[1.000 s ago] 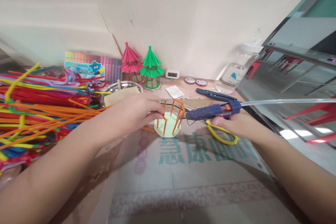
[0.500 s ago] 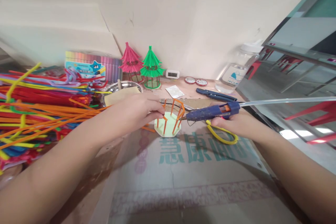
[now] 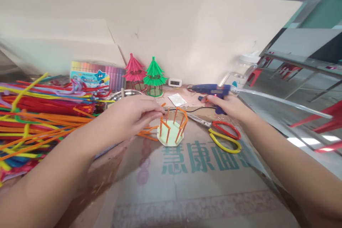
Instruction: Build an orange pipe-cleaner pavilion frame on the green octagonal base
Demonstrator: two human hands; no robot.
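My left hand (image 3: 145, 112) is closed in a pinch on a short orange pipe cleaner piece (image 3: 163, 104), beside the small frame. That frame has several orange pipe cleaner posts (image 3: 177, 136) standing on a pale green octagonal base (image 3: 174, 130), some joined along the top by bent orange pieces. Up and to the right, my right hand (image 3: 227, 106) grips a blue hot glue gun (image 3: 208, 88); its nozzle points left, away from the frame. A clear glue stick (image 3: 283, 101) trails from its back. Loose orange strips (image 3: 148, 133) lie left of the base.
Scissors (image 3: 226, 139) with red and yellow handles lie right of the frame. Many coloured pipe cleaners (image 3: 48, 114) heap up at left. Behind stand pink (image 3: 133, 69) and green (image 3: 154, 73) pavilion models, a small digital clock (image 3: 175, 82) and a clear bottle (image 3: 240, 71).
My right hand has moved the glue gun up and away from the frame, uncovering the scissors. My left hand stays at the frame, still pinching. The camera view has tilted slightly upward.
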